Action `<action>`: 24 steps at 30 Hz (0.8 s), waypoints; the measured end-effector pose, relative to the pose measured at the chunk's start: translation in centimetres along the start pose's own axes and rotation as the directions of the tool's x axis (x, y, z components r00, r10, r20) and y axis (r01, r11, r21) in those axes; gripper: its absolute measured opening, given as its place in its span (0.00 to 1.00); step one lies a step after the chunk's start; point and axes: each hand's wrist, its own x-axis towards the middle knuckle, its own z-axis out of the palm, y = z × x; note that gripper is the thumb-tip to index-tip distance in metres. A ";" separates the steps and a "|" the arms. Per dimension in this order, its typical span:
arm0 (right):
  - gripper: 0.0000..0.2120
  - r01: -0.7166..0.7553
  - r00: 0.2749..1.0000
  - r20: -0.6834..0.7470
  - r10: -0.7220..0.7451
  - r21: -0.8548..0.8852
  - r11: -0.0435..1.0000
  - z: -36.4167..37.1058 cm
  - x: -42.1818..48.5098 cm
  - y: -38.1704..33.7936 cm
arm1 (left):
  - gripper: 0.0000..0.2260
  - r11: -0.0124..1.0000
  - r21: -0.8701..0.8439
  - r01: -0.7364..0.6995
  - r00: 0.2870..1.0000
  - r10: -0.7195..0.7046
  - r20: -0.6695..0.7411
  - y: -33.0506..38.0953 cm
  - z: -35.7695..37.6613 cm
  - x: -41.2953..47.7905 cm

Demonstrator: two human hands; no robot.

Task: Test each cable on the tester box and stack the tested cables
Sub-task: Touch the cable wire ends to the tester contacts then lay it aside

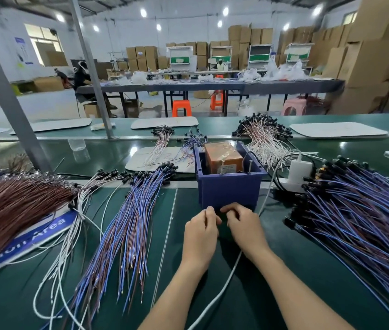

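We are looking down at a desk (284,270) where a tester box (229,189) is sitting in the middle. Our left hand (199,236) and right hand (245,228) are lying side by side just before it. A cable stack (122,229) is fanning out to its left and a cable pile (360,217) to its right. A power strip (293,182) is lying between box and pile, and more cables (264,139) are lying behind the box.

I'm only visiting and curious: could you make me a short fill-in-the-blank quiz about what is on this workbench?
1. Inside the box sits a device coloured ___.
2. The left hand and right hand are close together just in ___ of the box.
3. As the person sees it, the white charger stands to the ___ of the box.

Missing words: orange; front; right.
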 end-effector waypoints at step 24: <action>0.13 -0.075 0.987 -0.138 0.079 0.034 0.997 0.7 1.3 0.1 | 0.17 0.862 0.468 0.194 0.947 -0.041 -0.317 0.3 -11.4 9.0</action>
